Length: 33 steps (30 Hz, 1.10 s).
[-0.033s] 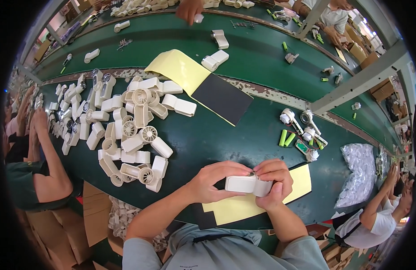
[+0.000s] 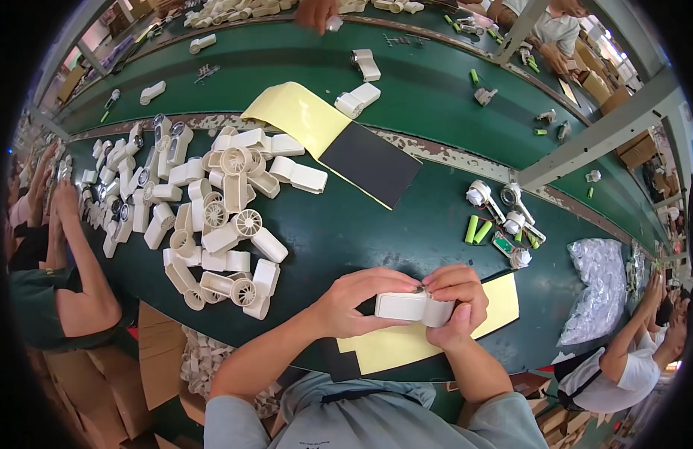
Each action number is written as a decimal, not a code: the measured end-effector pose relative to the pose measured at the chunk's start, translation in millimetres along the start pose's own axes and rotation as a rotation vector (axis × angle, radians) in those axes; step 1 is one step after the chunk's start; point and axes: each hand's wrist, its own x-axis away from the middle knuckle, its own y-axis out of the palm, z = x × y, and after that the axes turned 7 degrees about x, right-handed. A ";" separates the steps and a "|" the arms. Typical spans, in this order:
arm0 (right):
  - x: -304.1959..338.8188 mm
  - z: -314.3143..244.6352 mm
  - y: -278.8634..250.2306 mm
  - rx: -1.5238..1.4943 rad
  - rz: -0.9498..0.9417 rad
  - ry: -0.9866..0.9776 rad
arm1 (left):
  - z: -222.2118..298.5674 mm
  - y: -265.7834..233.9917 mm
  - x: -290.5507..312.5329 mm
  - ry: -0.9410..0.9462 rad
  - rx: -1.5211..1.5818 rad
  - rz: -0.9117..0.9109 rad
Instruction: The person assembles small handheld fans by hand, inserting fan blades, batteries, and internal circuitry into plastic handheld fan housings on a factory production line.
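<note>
Between my two hands is a white handheld fan housing [image 2: 403, 306], held level above a yellow sheet [image 2: 391, 349] at the table's near edge. My left hand [image 2: 359, 301] grips its flat left end, thumb below and fingers along the top. Wrapped round the rounded right end, my right hand [image 2: 459, 305] has its fingertips at the upper edge, close to the left fingertips. What the fingertips press there is too small to make out. Beyond my right hand lie fan motor assemblies [image 2: 514, 222] with wires, a green circuit board [image 2: 502, 243] and green battery cells [image 2: 477, 230].
A heap of cream fan housings [image 2: 234, 224] covers the table's left side. Past it lies a black-and-yellow sheet [image 2: 369, 165], reaching the green conveyor belt [image 2: 271, 67]. A clear plastic bag [image 2: 595, 288] sits at right, near a grey metal post [image 2: 586, 150]. Co-workers sit on both sides.
</note>
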 end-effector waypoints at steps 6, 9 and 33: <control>-2.1 -1.3 0.1 0.004 -0.002 0.000 | -0.2 0.0 -1.6 0.028 -0.032 0.003; -2.4 -1.3 0.9 -0.006 -0.014 0.029 | 1.5 -0.3 0.1 0.061 -0.061 0.024; 10.2 1.2 3.1 0.001 -0.093 0.142 | -6.1 0.4 1.7 0.305 -0.468 0.143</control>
